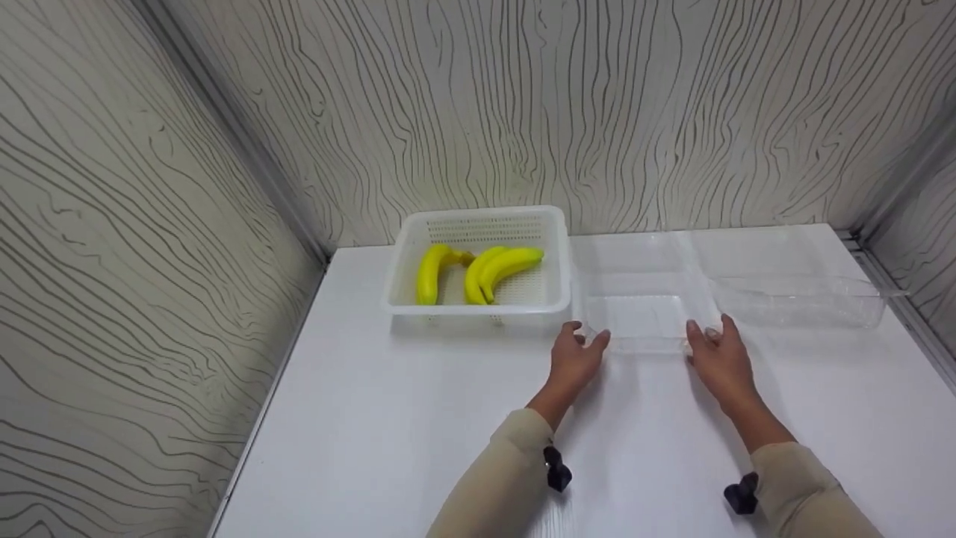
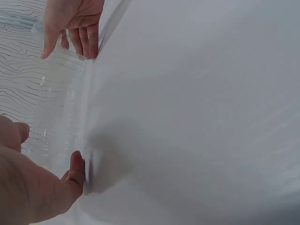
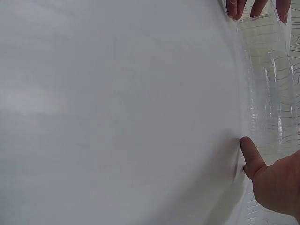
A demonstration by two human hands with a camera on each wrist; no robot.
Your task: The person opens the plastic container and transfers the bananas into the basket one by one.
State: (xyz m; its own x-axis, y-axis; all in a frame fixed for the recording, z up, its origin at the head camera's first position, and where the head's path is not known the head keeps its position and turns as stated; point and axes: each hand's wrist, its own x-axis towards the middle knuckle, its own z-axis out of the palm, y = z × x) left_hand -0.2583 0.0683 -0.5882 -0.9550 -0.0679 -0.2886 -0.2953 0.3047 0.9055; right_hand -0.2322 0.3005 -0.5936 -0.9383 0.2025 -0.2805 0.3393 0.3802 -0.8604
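Both hands hold a clear plastic container (image 1: 646, 344) by its near corners, low over the white table. My left hand (image 1: 576, 362) grips the left corner, with thumb and fingers apart around the wall. At the right corner, my right hand (image 1: 723, 366) grips in the same way. In the left wrist view, the container's ribbed clear wall (image 2: 58, 103) stretches between the two hands. The right wrist view shows the same wall (image 3: 269, 84), with the right thumb (image 3: 252, 154) at its lower edge. Some fingers are hidden behind the plastic.
Left of the container stands a white perforated basket (image 1: 478, 309) with yellow bananas (image 1: 510, 270) inside. A second clear container (image 1: 806, 308) sits to the right. Patterned panels (image 1: 523, 112) rise behind the white table (image 1: 373, 418) and along its sides.
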